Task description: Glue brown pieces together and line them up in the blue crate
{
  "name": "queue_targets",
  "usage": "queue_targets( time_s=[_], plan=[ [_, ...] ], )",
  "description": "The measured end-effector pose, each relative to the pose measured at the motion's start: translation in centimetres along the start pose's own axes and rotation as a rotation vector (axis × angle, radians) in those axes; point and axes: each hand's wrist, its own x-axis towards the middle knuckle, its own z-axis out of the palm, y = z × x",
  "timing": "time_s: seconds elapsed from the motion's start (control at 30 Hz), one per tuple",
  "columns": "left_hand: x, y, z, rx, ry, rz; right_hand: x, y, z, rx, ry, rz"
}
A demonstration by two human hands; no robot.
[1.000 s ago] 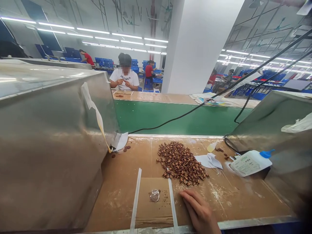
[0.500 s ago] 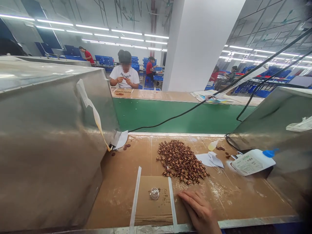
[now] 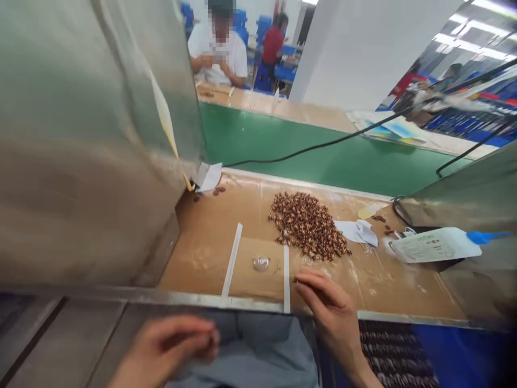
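My right hand (image 3: 333,307) is over the front of the cardboard-covered bench, thumb and forefinger pinched on a small dark brown piece (image 3: 295,279) at their tips. My left hand (image 3: 172,345) is in front of the bench edge, above my lap; its fingers are curled together and blurred, and what they hold, if anything, cannot be made out. A small clear round dish (image 3: 262,263) sits on a cardboard square between two white tape strips. Behind my right hand lies a heap of small brown and gold pieces (image 3: 309,226).
A white bottle with a blue nozzle (image 3: 440,245) lies at the right, near white paper (image 3: 359,231). Metal housings (image 3: 121,161) flank the bench. A black cable (image 3: 307,149) crosses in front of a green panel (image 3: 274,145). A person in white (image 3: 220,54) sits opposite.
The view has tilted down. My left hand has come into view at the lower left. My right hand, earlier resting on the bench, now pinches a small brown piece.
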Motion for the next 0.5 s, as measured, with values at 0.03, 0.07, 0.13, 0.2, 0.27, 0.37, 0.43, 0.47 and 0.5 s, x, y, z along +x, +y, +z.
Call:
queue_targets(
  time_s=[0.03,0.07,0.13,0.2,0.27,0.37,0.43,0.47,0.5],
  plan=[
    [-0.6,-0.8,0.8,-0.084,-0.011,-0.068,0.0,-1.3,0.4,0.073,-0.036,0.067],
    [-0.8,-1.3,1.7,-0.182,-0.021,-0.128,-0.1,-2.3,0.8,0.150,-0.065,0.135],
    [-0.3,-1.5,3.6,-0.359,-0.021,-0.200,-0.3,-3.6,1.7,0.310,-0.111,0.266],
    [0.6,-1.2,5.1,-0.437,-0.018,-0.213,-0.6,-3.8,2.3,0.457,-0.147,0.384],
    [1.2,-0.7,5.9,-0.455,-0.014,-0.206,-0.8,-3.6,2.8,0.560,-0.182,0.455],
    [1.5,-0.3,6.1,-0.445,-0.014,-0.194,-0.8,-3.4,3.2,0.611,-0.238,0.462],
    [1.4,-0.3,6.1,-0.436,-0.037,-0.200,-0.5,-3.7,3.3,0.604,-0.267,0.454],
    [1.3,-0.3,6.1,-0.437,-0.050,-0.208,-0.4,-3.9,3.3,0.598,-0.282,0.457],
    [1.2,-0.3,6.1,-0.443,-0.063,-0.219,-0.2,-4.1,3.2,0.596,-0.298,0.465]
  ],
)
